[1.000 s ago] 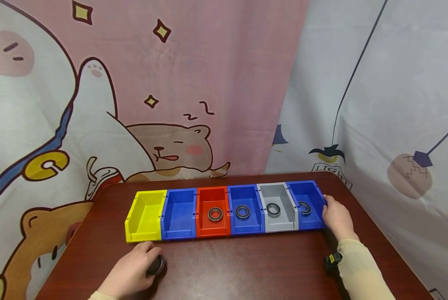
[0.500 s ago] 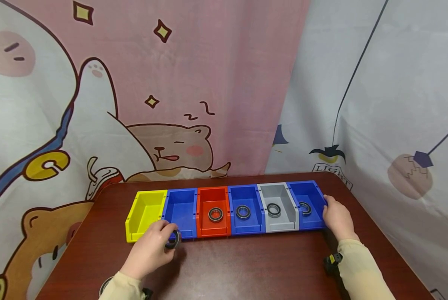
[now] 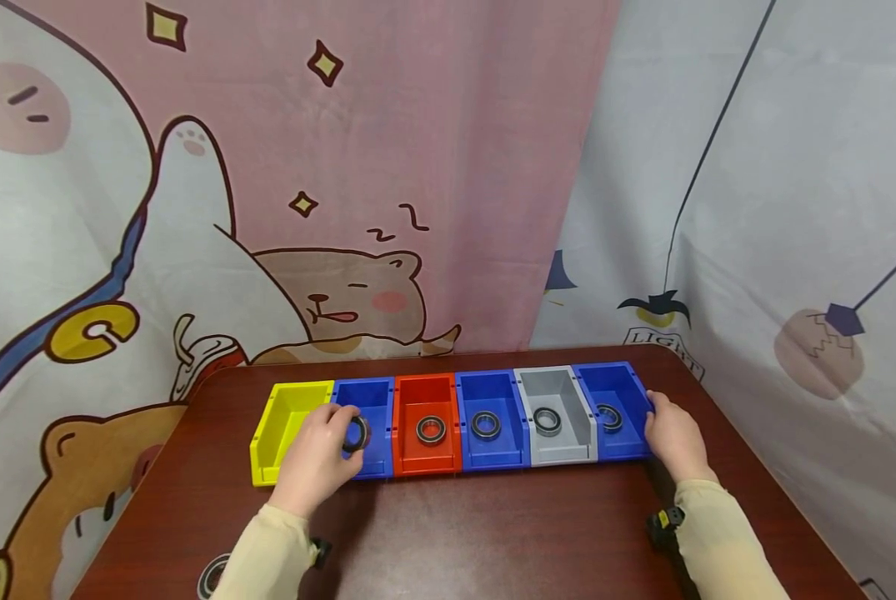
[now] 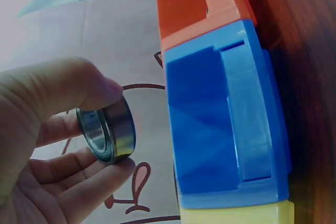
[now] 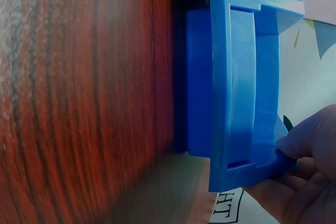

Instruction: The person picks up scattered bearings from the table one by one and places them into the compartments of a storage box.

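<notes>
My left hand (image 3: 316, 460) pinches a ball bearing (image 4: 121, 129) between thumb and fingers. It holds the bearing tilted on edge, above the front of the left blue bin (image 3: 378, 407), where no other bearing shows. In the left wrist view a gap separates the bearing from that bin. At the far right end of the row, my right hand (image 3: 675, 433) grips the side wall of another blue bin (image 5: 244, 87), thumb inside and fingers outside. One bearing (image 3: 616, 419) lies in that bin.
Between the two blue bins stand a red bin (image 3: 425, 392), a third blue bin (image 3: 485, 389) and a grey bin (image 3: 545, 385), each with one bearing. A yellow bin (image 3: 293, 417) ends the row at left. Another bearing (image 3: 206, 577) lies on the table (image 3: 478, 542) by the left sleeve.
My left hand has lifted its bearing off the table area in front of the bins and carried it forward and right to the left blue bin. The right hand stays put.
</notes>
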The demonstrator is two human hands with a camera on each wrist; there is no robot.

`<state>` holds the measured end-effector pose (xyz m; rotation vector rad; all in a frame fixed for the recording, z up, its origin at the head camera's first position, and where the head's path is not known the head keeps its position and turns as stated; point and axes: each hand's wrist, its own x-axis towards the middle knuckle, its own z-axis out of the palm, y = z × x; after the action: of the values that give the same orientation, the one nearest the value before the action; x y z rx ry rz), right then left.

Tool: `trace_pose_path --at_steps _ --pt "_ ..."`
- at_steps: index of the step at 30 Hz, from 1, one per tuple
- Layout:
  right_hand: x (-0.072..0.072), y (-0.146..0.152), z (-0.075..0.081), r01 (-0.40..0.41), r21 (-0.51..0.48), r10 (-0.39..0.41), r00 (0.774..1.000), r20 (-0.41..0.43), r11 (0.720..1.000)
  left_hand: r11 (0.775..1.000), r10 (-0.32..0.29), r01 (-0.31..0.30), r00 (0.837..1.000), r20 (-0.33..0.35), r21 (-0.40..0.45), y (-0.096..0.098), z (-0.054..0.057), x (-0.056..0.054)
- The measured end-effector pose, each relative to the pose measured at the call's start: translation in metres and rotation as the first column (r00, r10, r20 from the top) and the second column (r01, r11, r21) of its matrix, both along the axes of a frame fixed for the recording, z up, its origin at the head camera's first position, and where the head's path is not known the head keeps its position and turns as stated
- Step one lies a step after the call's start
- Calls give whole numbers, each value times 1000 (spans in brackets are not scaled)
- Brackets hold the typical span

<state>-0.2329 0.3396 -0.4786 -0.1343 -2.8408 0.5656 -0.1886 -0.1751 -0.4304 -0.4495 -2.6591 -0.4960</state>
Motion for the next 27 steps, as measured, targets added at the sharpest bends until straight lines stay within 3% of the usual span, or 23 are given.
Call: trace_pose_path --at_steps 6,18,24,27 --pt "1 -1 0 4 -3 -4 1000 1 1000 999 33 -33 999 25 -3 3 -5 -15" --pt "1 -2 0 12 -10 -12 1000 18 1000 994 64 -57 996 69 -98 9 -23 -43" --pt "0 -3 0 18 -10 -17 999 29 1000 987 92 -70 984 151 -145 10 -27 -52" --pt "0 -3 1 20 -9 -20 999 31 1000 981 91 -61 983 160 -182 10 -31 -57"
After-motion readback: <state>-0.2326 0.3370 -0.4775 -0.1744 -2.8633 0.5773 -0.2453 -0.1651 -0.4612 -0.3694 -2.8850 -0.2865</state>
